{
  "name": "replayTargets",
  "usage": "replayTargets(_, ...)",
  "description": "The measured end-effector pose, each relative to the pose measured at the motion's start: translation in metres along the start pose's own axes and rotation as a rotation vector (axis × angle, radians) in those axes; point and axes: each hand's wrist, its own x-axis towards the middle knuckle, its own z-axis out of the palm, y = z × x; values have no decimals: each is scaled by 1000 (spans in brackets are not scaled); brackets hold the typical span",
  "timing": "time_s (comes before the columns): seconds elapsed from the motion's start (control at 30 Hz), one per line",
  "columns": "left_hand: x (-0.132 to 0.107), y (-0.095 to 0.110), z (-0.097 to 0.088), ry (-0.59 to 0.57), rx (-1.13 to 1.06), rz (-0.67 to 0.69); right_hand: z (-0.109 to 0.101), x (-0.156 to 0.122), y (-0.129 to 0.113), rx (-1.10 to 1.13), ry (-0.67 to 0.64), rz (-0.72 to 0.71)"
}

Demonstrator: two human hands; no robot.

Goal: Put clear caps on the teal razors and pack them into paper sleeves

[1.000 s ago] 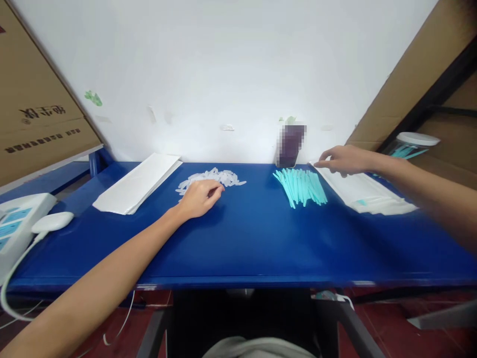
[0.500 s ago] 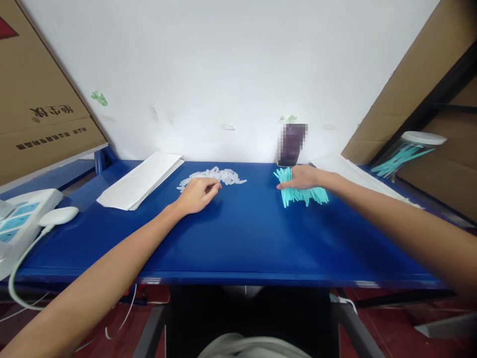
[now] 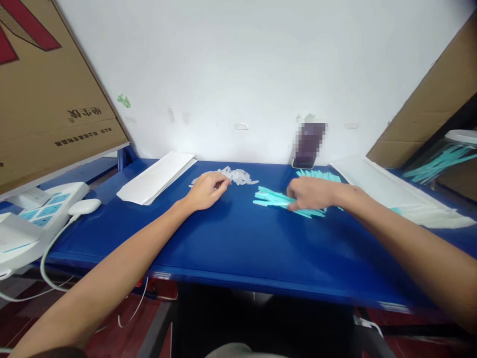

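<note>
My left hand [image 3: 206,190] rests on the blue table [image 3: 231,243] at the near edge of a heap of small clear plastic pieces [image 3: 238,175]; its fingers are curled, pinching at the heap. My right hand [image 3: 311,193] lies palm down over a bundle of teal sticks [image 3: 270,197], its fingers closed on them. The sticks point left from under the hand. More teal sticks [image 3: 320,175] lie just behind it.
A stack of white paper bags [image 3: 158,176] lies at the back left, another white stack [image 3: 387,188] at the right. A phone [image 3: 308,144] leans on the wall. A white device with a cable [image 3: 44,211] sits at the left edge. Cardboard boxes [image 3: 44,89] stand on both sides.
My right hand came from the white stack at the right to the teal sticks and has pulled a bundle leftward and nearer. The left hand has stayed at the clear pieces.
</note>
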Motion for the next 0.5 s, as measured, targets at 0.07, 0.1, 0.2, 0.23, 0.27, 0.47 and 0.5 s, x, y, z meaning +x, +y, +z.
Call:
replayTargets(0.07,0,4,-2,3,0,3,7,-4,-14,17,59,-117)
replayTargets(0.1,0,6,-3,4,-5,9,12,-4,-21,37,109,-176)
replayTargets(0.2,-3,14,-6,-35,-42,88,32,3,-39,102,308,-328)
replayTargets(0.23,-4,18,-6,-81,-51,129,39,6,-43,110,369,-356)
replayTargets(0.27,-6,22,-7,-142,-51,169,46,10,-46,115,422,-370)
replayTargets(0.47,-8,42,0,-431,79,247,65,15,-43,177,528,-348)
replayTargets(0.5,-8,44,2,-444,84,243,65,13,-41,198,521,-348)
